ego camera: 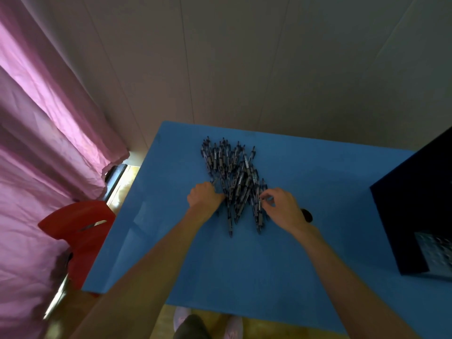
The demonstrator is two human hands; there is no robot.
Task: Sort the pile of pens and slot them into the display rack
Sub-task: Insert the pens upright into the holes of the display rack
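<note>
1. Pens [233,178] heaped mid-bench [171,241]; rack [420,209] at 3 o'clock.
2. Our left hand [204,195] clutches pens; right hand [281,206] pinches one.
3. Risk: a tug scatters loose pens, rolling off.

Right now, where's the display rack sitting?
In the head view the dark display rack stands at the right edge of the blue table, to the right of the pen pile and the right hand.

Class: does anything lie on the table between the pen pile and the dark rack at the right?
Nothing visible does. Bare blue table separates the pile of pens from the dark display rack. Both hands are already at the pile.
</note>
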